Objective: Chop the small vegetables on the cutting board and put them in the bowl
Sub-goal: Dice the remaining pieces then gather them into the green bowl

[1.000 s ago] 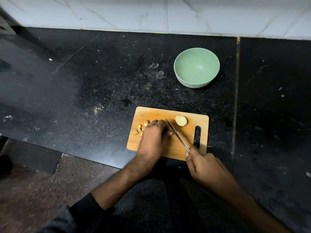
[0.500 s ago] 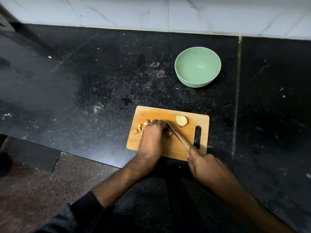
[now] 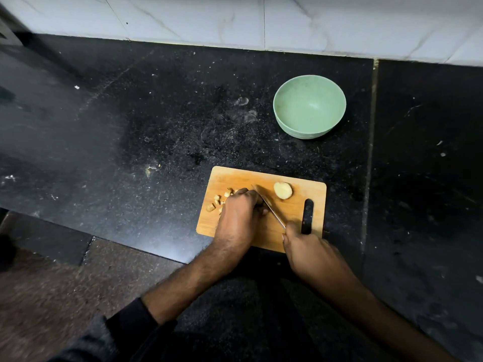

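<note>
A wooden cutting board (image 3: 290, 220) lies on the black counter near its front edge. My left hand (image 3: 239, 215) rests curled on the board's left half, fingers bent over a vegetable piece hidden beneath them. My right hand (image 3: 311, 249) grips the handle of a knife (image 3: 269, 205) whose blade lies slantwise along my left fingertips. Several small chopped pieces (image 3: 218, 201) lie left of my left hand. A pale halved vegetable (image 3: 282, 190) sits on the board right of the blade. The pale green bowl (image 3: 309, 107) stands empty behind the board.
The black stone counter (image 3: 130, 126) carries crumbs and smudges. A white tiled wall (image 3: 261, 19) runs along its back. A seam (image 3: 369, 142) splits the counter right of the bowl. The counter's front edge steps back at the lower left, above a brownish floor (image 3: 52, 296).
The knife blade has shifted slightly left and farther up the board, closer against my left fingers. My left hand stays on the same spot. The bowl and the halved piece have not moved.
</note>
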Demonstrator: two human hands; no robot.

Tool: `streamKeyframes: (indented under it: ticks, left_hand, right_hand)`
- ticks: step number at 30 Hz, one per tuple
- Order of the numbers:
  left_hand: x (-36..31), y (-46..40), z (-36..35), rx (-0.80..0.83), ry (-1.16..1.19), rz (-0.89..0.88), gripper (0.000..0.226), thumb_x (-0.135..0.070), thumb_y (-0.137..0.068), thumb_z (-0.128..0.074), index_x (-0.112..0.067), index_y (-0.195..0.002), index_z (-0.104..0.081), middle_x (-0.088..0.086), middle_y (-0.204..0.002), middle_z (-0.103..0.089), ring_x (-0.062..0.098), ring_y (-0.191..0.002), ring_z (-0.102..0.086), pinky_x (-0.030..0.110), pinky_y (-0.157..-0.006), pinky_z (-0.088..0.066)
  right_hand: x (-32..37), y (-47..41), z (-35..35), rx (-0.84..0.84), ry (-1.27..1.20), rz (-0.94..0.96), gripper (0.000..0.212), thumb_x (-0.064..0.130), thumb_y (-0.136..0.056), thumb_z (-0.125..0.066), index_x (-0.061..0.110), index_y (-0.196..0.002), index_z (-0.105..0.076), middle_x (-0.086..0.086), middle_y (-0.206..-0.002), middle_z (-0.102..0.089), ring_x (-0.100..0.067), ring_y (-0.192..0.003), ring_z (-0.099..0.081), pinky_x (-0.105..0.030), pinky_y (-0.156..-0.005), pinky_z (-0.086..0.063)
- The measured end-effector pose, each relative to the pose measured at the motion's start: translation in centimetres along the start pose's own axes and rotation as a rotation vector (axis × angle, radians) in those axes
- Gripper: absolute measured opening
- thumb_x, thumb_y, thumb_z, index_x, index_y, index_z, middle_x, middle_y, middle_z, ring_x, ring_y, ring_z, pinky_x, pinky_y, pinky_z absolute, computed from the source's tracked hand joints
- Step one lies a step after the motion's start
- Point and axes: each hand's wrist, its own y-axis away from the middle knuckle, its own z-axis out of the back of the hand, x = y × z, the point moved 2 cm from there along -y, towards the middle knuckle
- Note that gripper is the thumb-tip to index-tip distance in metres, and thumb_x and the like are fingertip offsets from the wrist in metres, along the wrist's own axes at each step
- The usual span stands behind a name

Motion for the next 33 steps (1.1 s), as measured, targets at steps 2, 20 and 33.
streamKeyframes:
  ticks: [2,20,33]
  left_hand:
    - [0.1,0.0,-0.1,0.002,-0.004,-0.002,0.005,-0.006,-0.082,-0.072,-0.009,-0.086,-0.07,0.005,-0.086,-0.066,0.022,-0.077,-0.061,0.03,-0.069,-0.044]
    - [0.5,0.4,0.0,-0.04,0.013,0.028,0.021,-0.021,-0.084,-0.074,-0.011,-0.099,-0.063,0.002,-0.094,-0.068,0.017,-0.084,-0.061,0.025,-0.074,-0.047]
    - [0.8,1.5,0.8,-0.01,0.004,0.026,0.025,-0.024,-0.079,-0.078,-0.019,-0.1,-0.065,-0.005,-0.092,-0.065,0.011,-0.08,-0.06,0.026,-0.074,-0.051]
  right_hand:
    - [0.3,-0.6,-0.1,-0.011,-0.007,0.01,0.016,0.036,-0.108,-0.023,0.024,-0.101,-0.031,0.004,-0.073,-0.05,-0.02,-0.067,-0.055,-0.036,-0.062,-0.041]
    - [-2.8,3.2,-0.6,0.258,-0.06,-0.137,0.024,0.04,-0.108,-0.02,0.027,-0.118,-0.038,0.005,-0.089,-0.059,-0.01,-0.08,-0.062,-0.035,-0.076,-0.054]
    - [-2.2,4.5,-0.6,0.19,-0.044,-0.081,0.031,0.049,-0.105,-0.018,0.026,-0.109,-0.038,0.001,-0.081,-0.057,-0.024,-0.083,-0.064,-0.041,-0.08,-0.053]
